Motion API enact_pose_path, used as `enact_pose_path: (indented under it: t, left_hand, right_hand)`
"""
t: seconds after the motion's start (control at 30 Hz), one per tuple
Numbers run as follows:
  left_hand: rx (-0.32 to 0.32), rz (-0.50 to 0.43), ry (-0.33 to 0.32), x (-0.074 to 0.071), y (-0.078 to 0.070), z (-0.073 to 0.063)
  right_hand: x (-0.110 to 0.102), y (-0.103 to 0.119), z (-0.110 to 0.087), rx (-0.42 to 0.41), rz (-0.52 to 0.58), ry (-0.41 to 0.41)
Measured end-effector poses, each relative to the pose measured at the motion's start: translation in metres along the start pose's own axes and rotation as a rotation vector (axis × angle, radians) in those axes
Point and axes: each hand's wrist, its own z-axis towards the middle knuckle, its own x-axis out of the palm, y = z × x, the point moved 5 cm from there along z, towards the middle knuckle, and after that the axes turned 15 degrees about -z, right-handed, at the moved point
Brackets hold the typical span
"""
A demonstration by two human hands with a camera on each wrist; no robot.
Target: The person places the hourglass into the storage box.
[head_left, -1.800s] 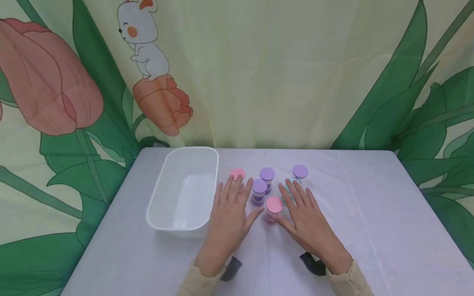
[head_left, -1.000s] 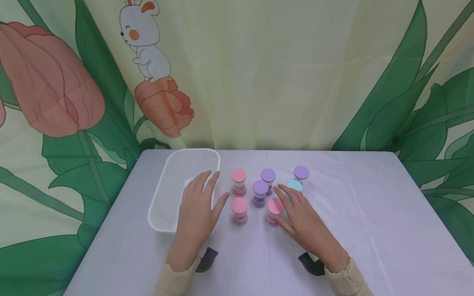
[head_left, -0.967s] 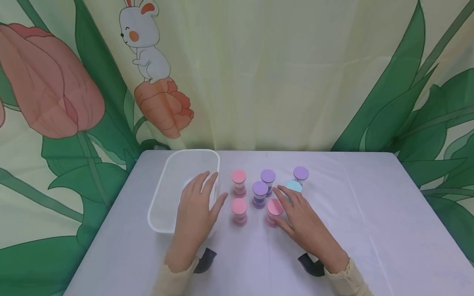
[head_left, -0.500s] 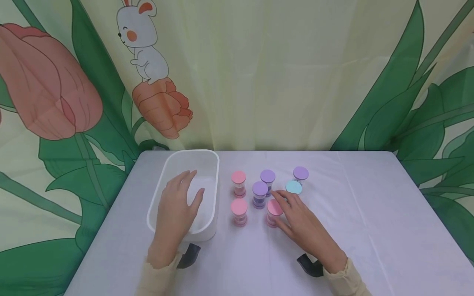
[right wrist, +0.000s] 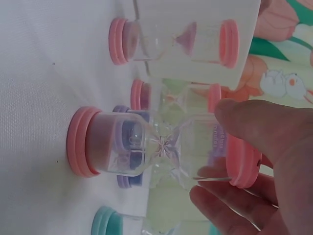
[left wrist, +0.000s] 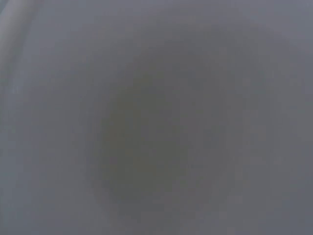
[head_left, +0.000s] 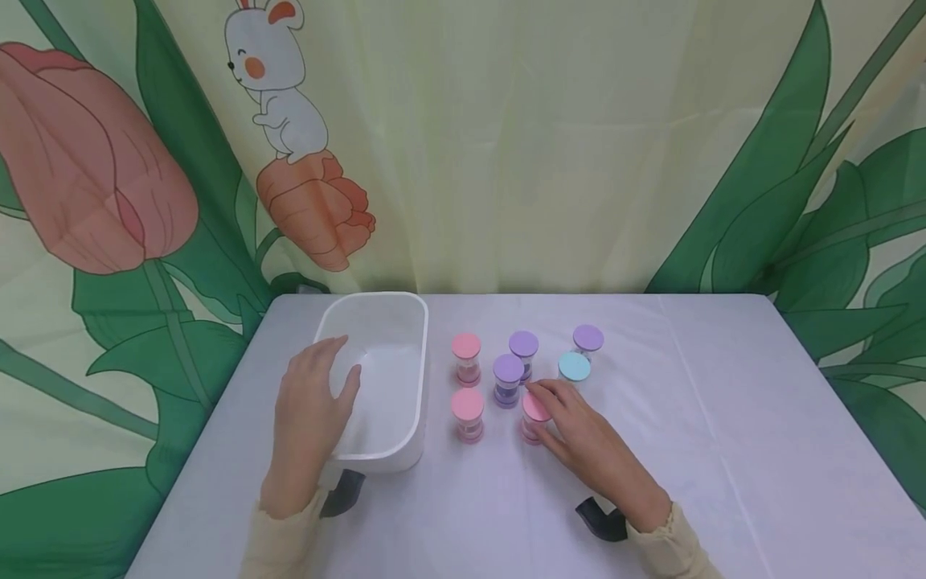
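I have the right hand (head_left: 587, 438) curled round the top of an upright pink hourglass (head_left: 534, 410), mid-table; the left hand (head_left: 309, 408) hangs loosely spread by the white bin (head_left: 383, 461). Farther, a purple hourglass (head_left: 587, 337) stands toward the table's far edge.

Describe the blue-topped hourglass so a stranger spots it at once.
In the head view, find the white bin; to its right stand several hourglasses. Just beyond the right hand stands the blue-topped hourglass, the only one not capped in pink or purple.
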Motion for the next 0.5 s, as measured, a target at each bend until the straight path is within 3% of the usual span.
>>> enact_pose_path:
  t: [0.23, 0.5]
  left_hand:
    - [-0.062, 0.031, -0.024, -0.004, 0.012, 0.002]
    - [-0.256, -0.015, 0.018, -0.010, 0.033, 0.003]
  right_hand:
    - [0.000, -0.002, 0.003, 0.027, 0.018, 0.002]
    - [0.000, -0.003, 0.003, 0.021, 0.068, -0.025]
